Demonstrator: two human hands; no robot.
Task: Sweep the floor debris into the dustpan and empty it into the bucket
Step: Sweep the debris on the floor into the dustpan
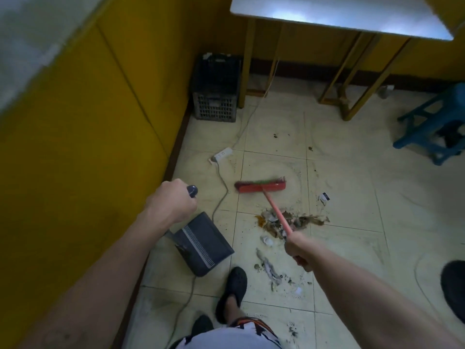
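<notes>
- 2 black shoes (232, 293) stand on the pale tiles at the bottom of the view, the forward one just right of the dustpan's near corner.
- A grey cable (185, 302) runs along the floor left of the shoes, passes behind the dustpan and goes on to the power strip.
- A grey streak of lint (270, 272) with small crumbs lies just right of the forward shoe.
- A dark rounded thing (454, 288) sits at the right edge; I cannot tell what it is.
- The right hand (298, 250) is clenched round the pink broom handle (276, 214), which slants over the main debris pile.
- The left hand (173, 204) grips the dark knob of the dustpan handle (192, 191), near the yellow wall (75, 122).
- The dustpan (203, 245), dark grey, hangs tilted below that hand; whether it touches the floor I cannot tell. It is well left of the debris, with the cable beside it.
- The debris pile (299, 220), brown scraps and paper bits, lies between the right hand and the broom head; 1 paper scrap (324, 197) lies apart to its right.
- The red broom head (260, 186) rests on the floor beyond the pile.
- A white power strip (222, 154) lies left of the broom head.
- A black crate (216, 94) stands in the corner beside a table leg.
- A metal-topped table (327, 13) stands at the far wall, a blue stool (432, 124) to its right.
</notes>
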